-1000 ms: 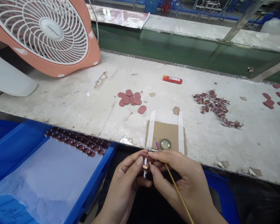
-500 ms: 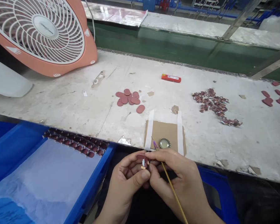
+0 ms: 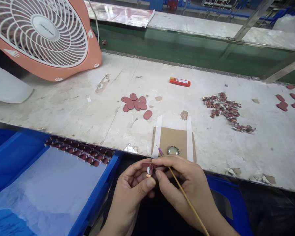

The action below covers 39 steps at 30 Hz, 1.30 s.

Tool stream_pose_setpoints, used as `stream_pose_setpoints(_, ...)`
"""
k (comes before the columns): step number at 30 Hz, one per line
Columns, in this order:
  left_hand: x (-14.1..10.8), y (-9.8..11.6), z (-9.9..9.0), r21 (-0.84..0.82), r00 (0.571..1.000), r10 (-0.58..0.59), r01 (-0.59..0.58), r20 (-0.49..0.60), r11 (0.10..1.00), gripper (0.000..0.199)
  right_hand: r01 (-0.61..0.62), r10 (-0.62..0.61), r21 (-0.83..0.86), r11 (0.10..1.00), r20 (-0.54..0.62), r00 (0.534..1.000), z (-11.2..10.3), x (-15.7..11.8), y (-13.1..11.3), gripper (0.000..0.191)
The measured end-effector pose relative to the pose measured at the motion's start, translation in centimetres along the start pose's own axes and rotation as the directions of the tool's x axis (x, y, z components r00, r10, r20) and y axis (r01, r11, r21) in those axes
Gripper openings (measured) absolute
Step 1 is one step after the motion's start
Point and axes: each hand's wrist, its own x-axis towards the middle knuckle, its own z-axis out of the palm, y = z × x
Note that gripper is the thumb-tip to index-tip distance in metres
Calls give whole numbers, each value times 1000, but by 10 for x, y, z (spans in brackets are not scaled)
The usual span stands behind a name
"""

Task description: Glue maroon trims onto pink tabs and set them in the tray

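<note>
My left hand (image 3: 135,190) pinches a small brown figurine (image 3: 148,170) with pale blue and tan parts. A reddish-brown oval disc (image 3: 146,164) sits against it at the fingertips; whether they are joined I cannot tell. My right hand (image 3: 186,183) is closed around a thin yellow stick (image 3: 184,193), with a purple needle tip (image 3: 160,151) pointing up and away. The right index fingertip reaches the figurine's upper edge, and the thumb is just beside it. Past the hands, a bottle cap (image 3: 173,150) lies on a cardboard piece (image 3: 172,136) held by white tape.
Oval discs (image 3: 134,103) lie in a pile mid-table, with small brown figure pieces (image 3: 225,108) to the right. A red lighter-like stick (image 3: 180,82) is behind. An orange fan (image 3: 93,52) stands far left. A blue tray (image 3: 22,147) holds rows of assembled pieces (image 3: 78,150).
Both hands and the figurine have shifted slightly left. The needle tip has moved left, and my right thumb has lifted slightly. A small reddish object has appeared on the green surface by the fan.
</note>
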Motion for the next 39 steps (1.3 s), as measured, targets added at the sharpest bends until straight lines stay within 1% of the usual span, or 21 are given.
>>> stream_pose_setpoints(3,0,0,-2,-10,1000,-22,22,9,1000,28,-116,112,138,984,38,993,1,-1,2,30)
stream_pose_setpoints(5,0,-1,-3,-38,999,-53,52,-7,998,31,-137,132,161,977,36,991,0,-2,5,27)
stream_pose_setpoints(6,0,-1,-3,-60,997,-74,73,-14,996,34,-128,125,157,979,28,992,-1,-3,5,26)
stream_pose_setpoints(8,0,-1,-3,-108,993,-117,115,-8,987,38,-80,79,113,990,10,997,-4,-4,6,24)
stream_pose_setpoints(10,-1,2,-2,-142,987,-161,163,29,976,41,5,-5,33,999,1,1000,-8,-5,5,24)
stream_pose_setpoints(12,-1,6,-2,-154,977,-198,208,81,966,42,103,-102,-53,993,22,995,-13,-5,4,27)
stream_pose_setpoints(14,-2,10,-2,-150,965,-222,242,137,959,40,173,-166,-103,979,74,983,-18,-5,2,32)
stream_pose_setpoints(16,-2,14,-4,-129,955,-233,258,185,957,37,194,-178,-103,976,146,973,-22,-5,2,37)
stream_pose_setpoints(21,-1,17,-12,-1,932,-252,262,260,965,37,113,-83,-77,991,322,943,-30,-5,3,42)
stream_pose_setpoints(24,0,21,-17,91,928,-254,238,273,967,40,87,-47,-87,992,383,922,-30,-5,4,42)
stream_pose_setpoints(27,1,28,-21,183,919,-281,236,277,954,48,50,-4,-97,994,423,906,-26,-4,3,42)
stream_pose_setpoints(29,0,32,-22,220,920,-283,227,271,949,51,41,-1,-87,995,409,912,-22,-4,3,35)
stream_pose_setpoints(32,-3,37,-22,237,931,-258,198,260,951,56,82,-62,-50,995,327,943,-16,-4,2,25)
stream_pose_setpoints(35,-4,38,-21,251,949,-212,152,235,956,61,157,-139,-55,986,242,960,-9,-6,3,26)
stream_pose_setpoints(37,-4,36,-20,255,979,-124,81,159,964,60,209,-189,-106,972,173,967,-6,-7,4,26)
stream_pose_setpoints(39,-4,33,-19,245,998,9,-23,60,969,53,254,-242,-167,953,90,966,-3,-8,5,25)
